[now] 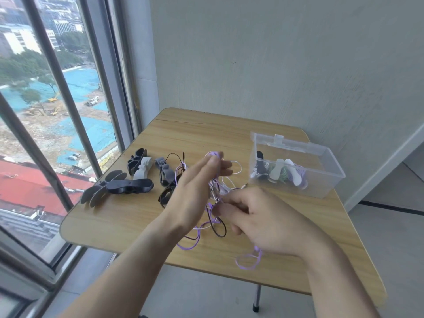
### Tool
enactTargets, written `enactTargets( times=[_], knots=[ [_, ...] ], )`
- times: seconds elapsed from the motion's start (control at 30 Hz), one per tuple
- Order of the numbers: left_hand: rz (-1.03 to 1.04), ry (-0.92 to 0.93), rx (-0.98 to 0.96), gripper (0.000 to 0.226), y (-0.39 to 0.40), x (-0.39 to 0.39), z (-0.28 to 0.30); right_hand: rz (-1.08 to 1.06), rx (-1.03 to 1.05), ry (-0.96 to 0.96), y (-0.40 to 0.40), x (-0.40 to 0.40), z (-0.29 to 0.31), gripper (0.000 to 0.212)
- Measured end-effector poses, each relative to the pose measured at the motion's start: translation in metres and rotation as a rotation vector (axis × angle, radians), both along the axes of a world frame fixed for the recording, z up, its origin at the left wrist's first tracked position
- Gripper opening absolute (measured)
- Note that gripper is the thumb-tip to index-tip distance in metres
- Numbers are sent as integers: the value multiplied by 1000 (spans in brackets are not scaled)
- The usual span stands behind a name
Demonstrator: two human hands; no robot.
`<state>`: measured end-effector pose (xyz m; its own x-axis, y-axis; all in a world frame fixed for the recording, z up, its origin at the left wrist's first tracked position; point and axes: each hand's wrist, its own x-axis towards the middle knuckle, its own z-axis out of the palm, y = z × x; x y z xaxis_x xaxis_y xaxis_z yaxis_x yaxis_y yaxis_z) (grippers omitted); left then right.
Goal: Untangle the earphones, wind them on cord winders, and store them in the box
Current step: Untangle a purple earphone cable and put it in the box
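Spare cord winders [128,180] lie along the surface's [128,226] left edge, within reach. At the middle, the left hand [195,187] pinches purple cord high; the right hand [259,216] picks at the tangled earphones [216,216], fingers curled. The open box [298,166] waits at the far right corner, holding wound sets.

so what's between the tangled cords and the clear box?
Head view: mostly bare tabletop between the tangled earphone cords and the clear box. Only a white cord loop and what looks like a plug tip reach into it.
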<state>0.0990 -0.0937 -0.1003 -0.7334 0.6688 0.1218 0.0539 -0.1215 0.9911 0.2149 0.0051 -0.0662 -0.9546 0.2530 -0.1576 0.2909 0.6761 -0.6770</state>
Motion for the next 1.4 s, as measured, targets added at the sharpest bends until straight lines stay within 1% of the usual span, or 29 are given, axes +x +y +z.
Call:
enactTargets(
  times=[0.07,0.13,0.2,0.27,0.33,0.37,0.4,0.5,0.6,0.67,0.7,0.73,0.8,0.83,0.93,1.03,1.07,1.13,1.2,1.27,1.3,1.33,1.4],
  knots=[
    [-69,129,-70,28,2,3,-6,-47,-51,86,3,4,9,31],
    [-117,256,-126,35,2,5,-7,-108,-46,173,11,10,15,28],
    [-195,289,-151,42,0,7,-5,-161,-31,237,18,16,19,25],
    [-240,301,-201,45,-3,8,-3,-244,-66,286,24,21,21,23],
    [-212,345,-253,46,-4,10,-2,-329,-126,316,29,26,24,24],
    [-202,346,-238,46,-3,12,-1,-346,-135,326,32,27,24,25],
    [-196,304,-199,48,-2,13,1,-347,-134,325,34,29,25,27],
    [-98,-6,-58,54,1,11,7,-336,-141,275,45,36,26,31],
    [-2,-281,117,51,0,1,10,-359,-132,208,65,47,22,34],
    [65,-451,208,48,-1,-7,8,-395,-120,196,78,55,14,40],
    [100,-510,243,47,-2,-11,7,-426,-111,196,84,57,9,40],
    [126,-547,275,45,-2,-13,7,-462,-92,196,91,60,3,34],
    [163,-580,334,42,-3,-18,6,-522,-35,206,105,62,-10,18],
    [184,-579,343,41,-4,-21,5,-551,-9,225,112,63,-16,14],
    [297,-550,292,38,-5,-26,-1,-631,3,268,126,68,-27,14],
    [361,-522,227,37,-4,-24,-3,-639,31,193,134,69,-38,14],
    [351,-494,206,38,-3,-22,-3,-636,68,153,135,69,-41,14],
    [309,-395,129,40,-2,-18,-1,-673,130,122,134,67,-43,23],
    [249,-260,20,42,-2,-14,0,-746,172,150,130,65,-40,29],
    [157,-115,-87,39,-4,-7,1,-741,209,246,122,61,-32,27],
    [103,-50,-123,39,-4,-3,2,-688,178,302,117,58,-28,24],
    [52,2,-148,40,-4,1,2,-611,102,357,108,54,-23,21],
    [-24,68,-177,41,-3,9,3,-439,-106,441,85,45,-13,14]
  ],
)
